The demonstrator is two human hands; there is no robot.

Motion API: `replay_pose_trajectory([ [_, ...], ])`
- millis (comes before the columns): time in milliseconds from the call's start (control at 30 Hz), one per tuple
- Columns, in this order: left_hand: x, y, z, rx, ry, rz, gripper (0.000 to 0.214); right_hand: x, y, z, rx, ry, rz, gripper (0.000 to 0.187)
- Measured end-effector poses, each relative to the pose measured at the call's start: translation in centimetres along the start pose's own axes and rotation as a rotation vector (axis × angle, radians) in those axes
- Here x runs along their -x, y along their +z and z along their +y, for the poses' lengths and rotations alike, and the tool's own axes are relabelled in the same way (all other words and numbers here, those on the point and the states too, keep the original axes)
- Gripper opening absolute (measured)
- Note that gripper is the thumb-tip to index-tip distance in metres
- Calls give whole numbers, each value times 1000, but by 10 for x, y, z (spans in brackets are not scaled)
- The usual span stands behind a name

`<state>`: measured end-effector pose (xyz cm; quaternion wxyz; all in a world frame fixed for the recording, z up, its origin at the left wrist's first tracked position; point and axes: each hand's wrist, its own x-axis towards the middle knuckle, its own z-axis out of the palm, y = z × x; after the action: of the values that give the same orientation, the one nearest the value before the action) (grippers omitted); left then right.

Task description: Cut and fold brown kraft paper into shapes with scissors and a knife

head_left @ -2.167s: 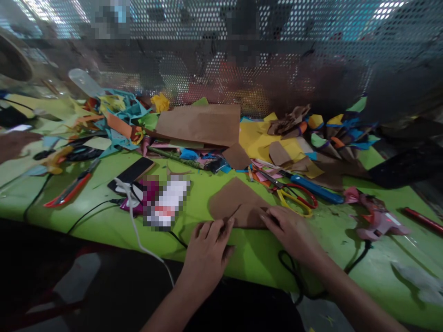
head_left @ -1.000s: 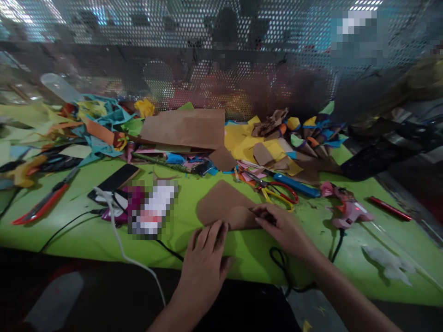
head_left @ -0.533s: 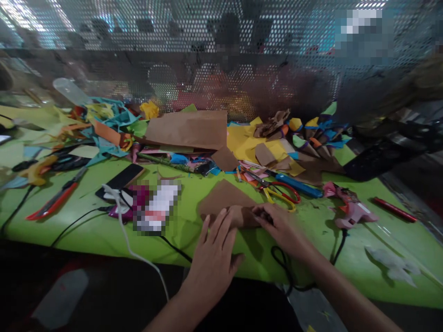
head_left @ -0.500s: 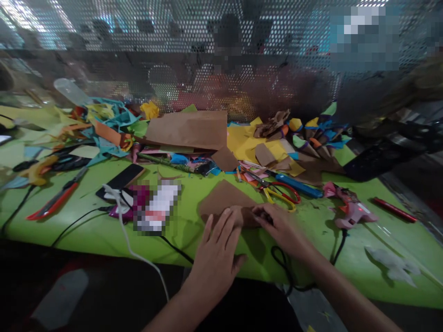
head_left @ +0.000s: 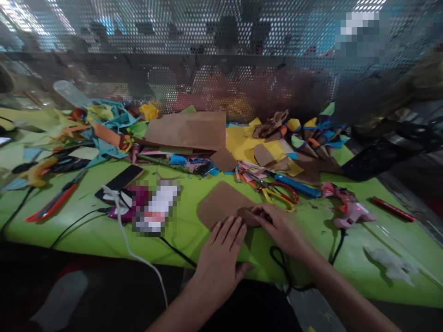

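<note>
A piece of brown paper (head_left: 221, 203) lies on the green tabletop in front of me, its right side curled up. My left hand (head_left: 224, 244) rests flat with fingers stretched out, the fingertips on the paper's near edge. At the right end, my right hand (head_left: 273, 221) pinches the curled edge of the paper between thumb and fingers. Just beyond that hand lie scissors (head_left: 280, 196) with red and yellow handles and a blue cutter (head_left: 298, 185).
To the left are a phone (head_left: 157, 207), a purple glue gun (head_left: 121, 210) with cables and a red cutter (head_left: 57, 198). A pink glue gun (head_left: 353, 210) and a red pen (head_left: 392, 209) are at right. Coloured paper scraps and a large brown sheet (head_left: 188, 130) line the back.
My left hand has slid slightly down toward me, uncovering more of the brown paper. My right hand still pinches the curled edge in nearly the same place.
</note>
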<state>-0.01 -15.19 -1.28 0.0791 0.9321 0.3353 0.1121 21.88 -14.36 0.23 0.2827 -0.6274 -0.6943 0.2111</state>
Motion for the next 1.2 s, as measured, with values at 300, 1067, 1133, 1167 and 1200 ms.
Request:
replay_pose_trajectory([
  [300,-1,0,1,0,-11,-13,77,20,-22,-12,107,-148,33,28],
  [1067,26,-14,-19,-109,-35,-16,61,57,-23,4,459,-230,-182,48],
  [1133,30,-16,-23,-129,-53,-12,60,57,-22,4,471,-241,-155,46],
  [1167,33,-18,-24,-136,-63,-13,59,56,-21,4,484,-250,-140,45],
  [1200,34,-18,-25,-141,-71,-16,58,56,-21,4,500,-263,-123,44],
])
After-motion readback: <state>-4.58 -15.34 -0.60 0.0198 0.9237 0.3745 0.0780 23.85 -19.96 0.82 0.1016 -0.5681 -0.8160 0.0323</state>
